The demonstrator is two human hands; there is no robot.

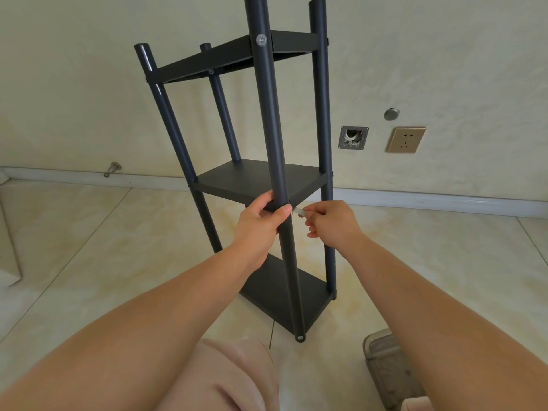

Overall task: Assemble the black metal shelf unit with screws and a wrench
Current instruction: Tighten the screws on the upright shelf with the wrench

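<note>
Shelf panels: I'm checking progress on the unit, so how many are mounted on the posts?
3. Top shelf panel near the post tops, middle shelf panel level with the left hand, bottom shelf panel near the floor. None looks hidden.

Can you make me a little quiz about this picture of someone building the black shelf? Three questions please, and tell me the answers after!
1. True or false: the left hand grips the front pole of the shelf unit.
2. What does the right hand pinch? A) a hammer B) a small silver wrench C) a paintbrush
3. Fill in: the wrench sits at the corner of the ____ shelf, counting top, middle, bottom.

Key
1. True: its fingers and thumb curl round the pole.
2. B: the wrench tip meets the pole where the shelf joins it.
3. Middle.
</note>
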